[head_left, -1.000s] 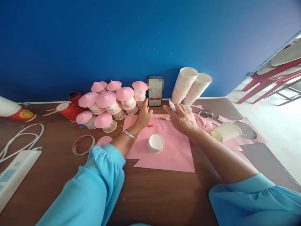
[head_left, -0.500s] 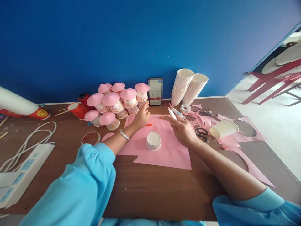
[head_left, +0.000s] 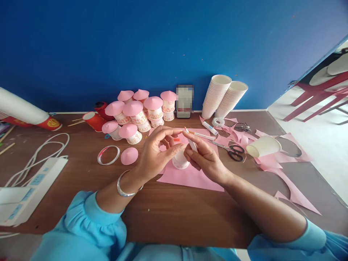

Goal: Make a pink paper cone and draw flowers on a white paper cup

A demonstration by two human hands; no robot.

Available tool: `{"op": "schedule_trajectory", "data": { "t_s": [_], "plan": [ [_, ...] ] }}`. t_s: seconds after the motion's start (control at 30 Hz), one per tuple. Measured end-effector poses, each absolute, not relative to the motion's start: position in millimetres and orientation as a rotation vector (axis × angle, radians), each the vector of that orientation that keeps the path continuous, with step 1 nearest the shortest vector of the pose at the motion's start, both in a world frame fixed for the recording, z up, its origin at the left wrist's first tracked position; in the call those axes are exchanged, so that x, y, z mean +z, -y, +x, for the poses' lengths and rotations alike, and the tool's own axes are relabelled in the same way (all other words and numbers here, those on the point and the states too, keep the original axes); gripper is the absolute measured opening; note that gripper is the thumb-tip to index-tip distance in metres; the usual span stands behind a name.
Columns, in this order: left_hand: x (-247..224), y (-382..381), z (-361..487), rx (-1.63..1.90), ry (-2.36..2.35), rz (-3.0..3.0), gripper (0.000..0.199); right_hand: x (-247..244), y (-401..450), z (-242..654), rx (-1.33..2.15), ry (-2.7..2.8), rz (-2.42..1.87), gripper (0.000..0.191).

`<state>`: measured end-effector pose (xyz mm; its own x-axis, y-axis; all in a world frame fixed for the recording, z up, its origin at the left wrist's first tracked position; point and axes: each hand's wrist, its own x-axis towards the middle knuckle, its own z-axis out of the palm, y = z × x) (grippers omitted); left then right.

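My right hand [head_left: 208, 159] grips a white marker [head_left: 192, 144], its orange tip pointing up and away. Opposite it, my left hand [head_left: 159, 152] has its fingers curved and the thumb apart, with nothing seen in it; its index fingertip is close to the marker's tip, and contact cannot be made out. Under and between both hands an upturned white paper cup [head_left: 181, 162] stands on pink paper [head_left: 198, 181], its top partly hidden. Another slim white pen [head_left: 203, 136] lies behind my right hand. An orange cap [head_left: 176, 140] rests on the paper.
Decorated cups with pink cone roofs [head_left: 132, 108] stand back left. A phone [head_left: 185, 101] leans on the wall beside stacked white cups [head_left: 217, 95]. Scissors [head_left: 235, 151], paper scraps [head_left: 289, 181] and a lying cup [head_left: 263, 146] are right. A tape roll [head_left: 108, 155] and power strip [head_left: 35, 188] are left.
My hands have come together over the cup, covering part of it. My left hand moved nearer to me and toward my right hand. The view has shifted slightly.
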<state>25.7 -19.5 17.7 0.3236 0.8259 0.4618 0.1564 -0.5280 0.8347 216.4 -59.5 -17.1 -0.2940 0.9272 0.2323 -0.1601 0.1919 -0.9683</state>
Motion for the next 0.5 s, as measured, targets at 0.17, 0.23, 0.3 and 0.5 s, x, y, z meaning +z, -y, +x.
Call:
{"op": "schedule_trajectory", "data": {
  "t_s": [0.17, 0.23, 0.3, 0.5],
  "plan": [
    [15.2, 19.1, 30.5, 1.278, -0.946, 1.997, 0.014, -23.8, 63.8, 213.7, 1.311, 1.468, -0.845, 0.049],
    [13.6, 18.6, 31.6, 1.248, -0.949, 1.975, 0.009, -24.0, 64.8, 214.4, 1.319, 1.475, -0.845, 0.049],
    [12.4, 18.2, 32.2, 1.244, -0.943, 1.967, 0.004, -23.3, 65.3, 215.5, 1.336, 1.476, -0.839, 0.049],
    [14.5, 16.2, 23.3, 1.228, -0.936, 2.002, 0.011, -22.0, 62.9, 221.5, 1.355, 1.419, -0.816, 0.050]
  ]
}}
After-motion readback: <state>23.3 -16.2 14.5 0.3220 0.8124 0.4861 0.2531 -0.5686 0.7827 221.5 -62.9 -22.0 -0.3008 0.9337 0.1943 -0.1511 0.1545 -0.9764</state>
